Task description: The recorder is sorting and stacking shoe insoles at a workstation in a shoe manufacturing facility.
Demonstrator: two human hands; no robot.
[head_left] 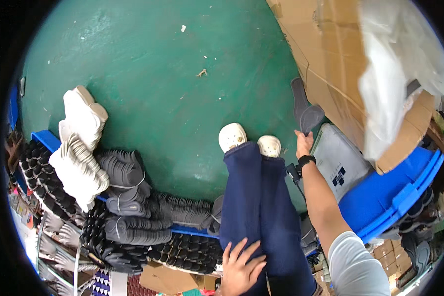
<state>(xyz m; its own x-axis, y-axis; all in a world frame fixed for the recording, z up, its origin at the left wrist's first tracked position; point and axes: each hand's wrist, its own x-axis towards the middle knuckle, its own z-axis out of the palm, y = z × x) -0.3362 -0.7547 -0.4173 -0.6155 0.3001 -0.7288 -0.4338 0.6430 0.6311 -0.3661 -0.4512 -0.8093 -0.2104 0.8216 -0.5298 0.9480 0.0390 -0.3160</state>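
Observation:
At the end of my outstretched right arm, my right hand (305, 143) grips a dark grey insole (311, 117) by one end. Another long grey insole (299, 96) overlaps it just beyond; whether the hand holds that one too, I cannot tell. Both are beside the tall cardboard box (325, 54). My left hand (241, 269) lies against the thigh of my dark blue trousers (246, 207), fingers spread, with nothing in it.
Bundled grey insoles (182, 209) and white insoles (81, 158) are piled at left. Behind them hang grey work gloves (59, 241). A grey plastic case (338, 158), blue bin (385, 197) and clear plastic sheeting (389, 74) stand right. My white clogs (232, 137) are on the green floor (148, 84).

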